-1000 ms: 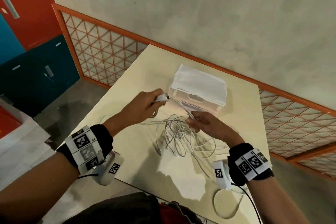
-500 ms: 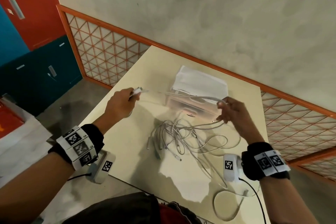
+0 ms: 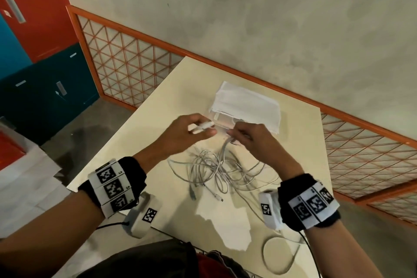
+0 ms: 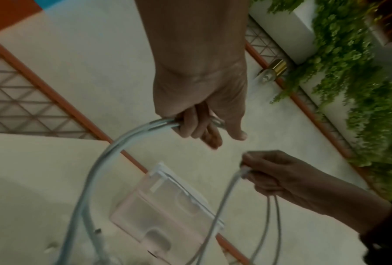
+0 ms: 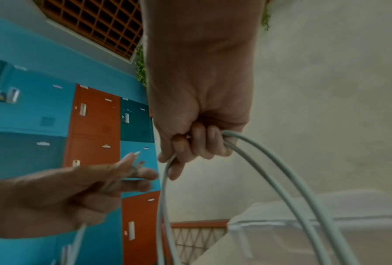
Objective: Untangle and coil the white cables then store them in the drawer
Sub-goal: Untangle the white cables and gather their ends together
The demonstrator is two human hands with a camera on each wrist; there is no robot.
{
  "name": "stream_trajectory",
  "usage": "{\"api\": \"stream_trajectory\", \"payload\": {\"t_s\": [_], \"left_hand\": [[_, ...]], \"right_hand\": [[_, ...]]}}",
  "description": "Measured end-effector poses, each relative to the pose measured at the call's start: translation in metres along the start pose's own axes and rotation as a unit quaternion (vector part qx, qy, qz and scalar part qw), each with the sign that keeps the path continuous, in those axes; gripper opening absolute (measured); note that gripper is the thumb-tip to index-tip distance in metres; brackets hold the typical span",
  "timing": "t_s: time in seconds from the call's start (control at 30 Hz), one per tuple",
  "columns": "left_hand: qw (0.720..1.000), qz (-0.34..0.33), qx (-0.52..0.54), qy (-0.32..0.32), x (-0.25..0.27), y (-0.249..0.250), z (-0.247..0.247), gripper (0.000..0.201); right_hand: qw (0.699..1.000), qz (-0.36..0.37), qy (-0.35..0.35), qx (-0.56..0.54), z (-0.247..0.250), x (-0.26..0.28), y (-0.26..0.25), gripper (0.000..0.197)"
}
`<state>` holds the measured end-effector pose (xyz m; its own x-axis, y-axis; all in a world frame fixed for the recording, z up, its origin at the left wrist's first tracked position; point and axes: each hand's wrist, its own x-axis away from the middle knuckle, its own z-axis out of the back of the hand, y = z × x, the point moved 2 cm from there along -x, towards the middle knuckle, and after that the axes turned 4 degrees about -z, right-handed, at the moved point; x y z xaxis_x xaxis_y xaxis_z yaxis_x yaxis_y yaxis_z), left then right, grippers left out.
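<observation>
Near edge: one loose loop of white cable (image 3: pixel 278 253) hangs over the front of the table (image 3: pixel 144 149).
Pile: a knotted heap of white cables (image 3: pixel 216 169) lies on the table just below the hands; how many are in it cannot be told, though a few plug ends stick out.
Left hand (image 3: pixel 185 131): fingers curled round a few turns of cable, with a white plug end showing at the fingertips.
Right hand (image 3: pixel 250 136): clamped on two strands that run down into the heap.
Step in hand: probably winding one cable into loops while drawing it free of the heap.
Doing it well: feed slack from the right hand in even turns, keep the loops the same size, and pull gently so the heap does not tighten or drag.
Drawer (image 3: pixel 222 123): one clear plastic drawer unit sits just beyond the hands, with one folded white cloth (image 3: pixel 247 105) on top; no cable is stored yet.
Count: two hands, one table.
</observation>
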<state>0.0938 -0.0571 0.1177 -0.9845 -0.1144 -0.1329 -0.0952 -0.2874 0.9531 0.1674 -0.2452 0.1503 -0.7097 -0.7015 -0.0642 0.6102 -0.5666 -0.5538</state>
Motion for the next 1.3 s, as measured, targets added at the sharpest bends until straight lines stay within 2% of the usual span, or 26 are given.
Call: {"api": "stream_trajectory", "payload": {"t_s": [0.07, 0.13, 0.2, 0.3, 0.4, 0.57, 0.63, 0.73, 0.8, 0.87, 0.97, 1.03, 1.13, 1.2, 1.3], "left_hand": [[0.995, -0.002, -0.008, -0.095, 0.000, 0.006, -0.016, 0.018], [0.989, -0.008, -0.022, -0.144, 0.000, 0.006, -0.023, 0.016], [0.992, -0.028, -0.047, -0.115, -0.002, 0.005, -0.017, 0.022], [0.998, -0.030, 0.003, -0.047, -0.005, 0.016, 0.003, 0.029], [0.995, 0.015, 0.080, -0.054, -0.004, 0.027, 0.018, 0.029], [0.971, 0.062, 0.177, -0.145, 0.006, 0.026, 0.024, 0.030], [0.972, 0.075, 0.128, -0.184, 0.013, 0.020, 0.023, 0.028], [0.958, 0.064, 0.026, -0.279, 0.025, 0.012, 0.019, 0.021], [0.931, 0.047, -0.009, -0.362, 0.033, 0.011, 0.013, 0.014], [0.905, 0.065, -0.015, -0.420, 0.038, 0.009, 0.009, 0.011], [0.883, 0.080, -0.056, -0.459, 0.042, 0.004, 0.002, 0.021], [0.893, 0.085, -0.097, -0.432, 0.040, -0.003, -0.002, 0.020], [0.923, 0.081, -0.184, -0.327, 0.030, -0.022, -0.003, 0.028], [0.948, 0.096, -0.214, -0.216, 0.023, -0.033, 0.001, 0.032], [0.976, 0.122, -0.180, 0.007, 0.015, -0.037, 0.009, 0.022]], "right_hand": [[0.999, 0.022, 0.022, -0.019, -0.004, -0.006, -0.014, 0.029], [0.997, 0.019, 0.054, -0.044, 0.000, -0.009, -0.018, 0.032], [0.993, -0.008, 0.068, -0.097, 0.007, -0.007, -0.012, 0.031], [0.986, -0.065, 0.019, -0.155, -0.001, 0.004, 0.015, 0.030], [0.981, -0.117, -0.023, -0.152, -0.031, 0.018, 0.054, 0.036], [0.968, -0.207, -0.069, -0.125, -0.068, 0.035, 0.098, 0.042], [0.962, -0.233, -0.064, -0.124, -0.071, 0.036, 0.106, 0.043], [0.952, -0.261, -0.006, -0.159, -0.060, 0.029, 0.116, 0.039], [0.960, -0.237, 0.032, -0.143, -0.042, 0.022, 0.122, 0.037], [0.969, -0.202, 0.067, -0.125, -0.020, 0.016, 0.120, 0.032], [0.976, -0.170, 0.111, -0.081, 0.015, 0.010, 0.101, 0.027], [0.981, -0.144, 0.125, -0.033, 0.031, 0.009, 0.084, 0.032], [0.985, -0.117, 0.124, 0.023, 0.045, 0.007, 0.068, 0.043], [0.992, -0.101, 0.058, 0.044, 0.046, 0.006, 0.062, 0.039], [0.992, -0.077, -0.070, 0.072, 0.037, 0.011, 0.056, 0.031]]}}
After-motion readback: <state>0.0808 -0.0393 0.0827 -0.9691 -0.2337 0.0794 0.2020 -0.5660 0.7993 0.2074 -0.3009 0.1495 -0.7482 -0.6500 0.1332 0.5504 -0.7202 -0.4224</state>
